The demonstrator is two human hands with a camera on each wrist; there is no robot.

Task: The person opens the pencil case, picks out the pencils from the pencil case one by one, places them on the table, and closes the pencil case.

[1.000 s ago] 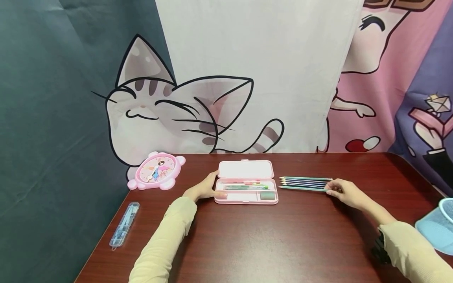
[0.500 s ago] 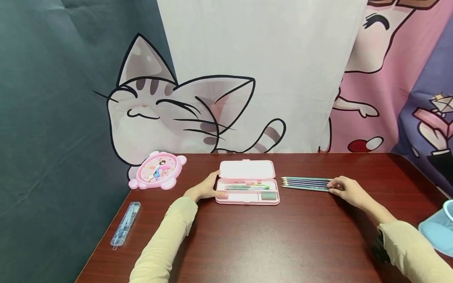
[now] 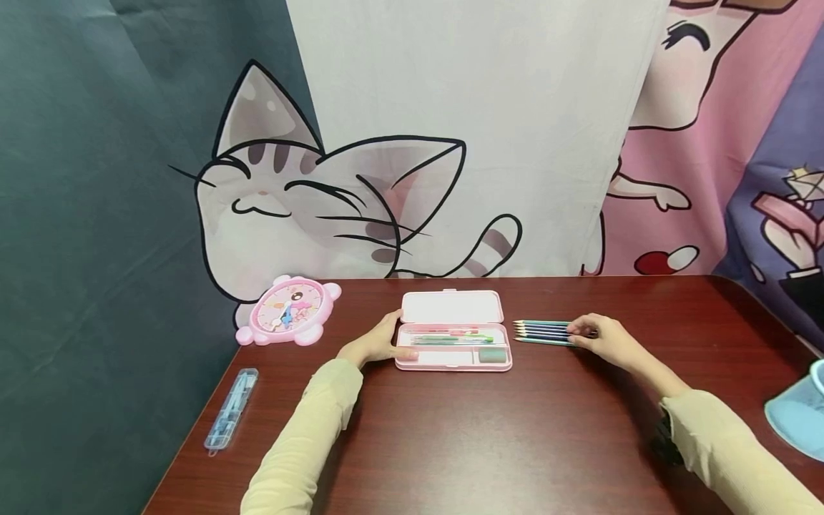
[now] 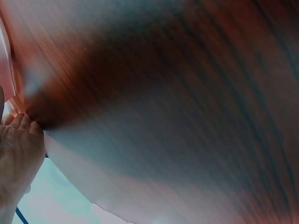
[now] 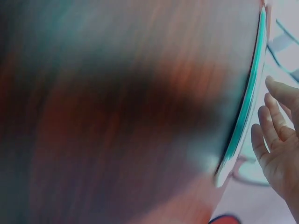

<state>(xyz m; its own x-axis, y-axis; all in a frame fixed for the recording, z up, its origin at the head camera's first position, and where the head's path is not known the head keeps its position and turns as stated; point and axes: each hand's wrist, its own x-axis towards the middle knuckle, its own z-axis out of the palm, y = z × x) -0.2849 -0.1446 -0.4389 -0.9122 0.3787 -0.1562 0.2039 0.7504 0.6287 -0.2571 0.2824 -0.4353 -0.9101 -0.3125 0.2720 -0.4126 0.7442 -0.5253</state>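
A pink pencil case (image 3: 453, 369) lies unfolded on the table, its white-lined lid (image 3: 450, 307) tipped back. Inside are several pens (image 3: 450, 340) and a grey-green block (image 3: 492, 355). My left hand (image 3: 376, 343) holds the case by its left end, thumb at the front and fingers behind. To the right of the case, several pencils (image 3: 537, 332) lie side by side, tips pointing left. Over their middle hovers my right hand (image 3: 601, 340). In the right wrist view its fingers (image 5: 266, 126) are extended, apart from a green pencil (image 5: 247, 100).
A pink clock (image 3: 290, 311) lies at the back left. Below it, near the left edge, is a clear plastic box (image 3: 232, 411) with bluish contents. A light-blue mesh container (image 3: 798, 418) stands at the far right. A printed curtain (image 3: 489, 143) hangs behind the table.
My right hand has moved left from the right ends of the pencils to over their middle. The left hand stays on the pencil case.
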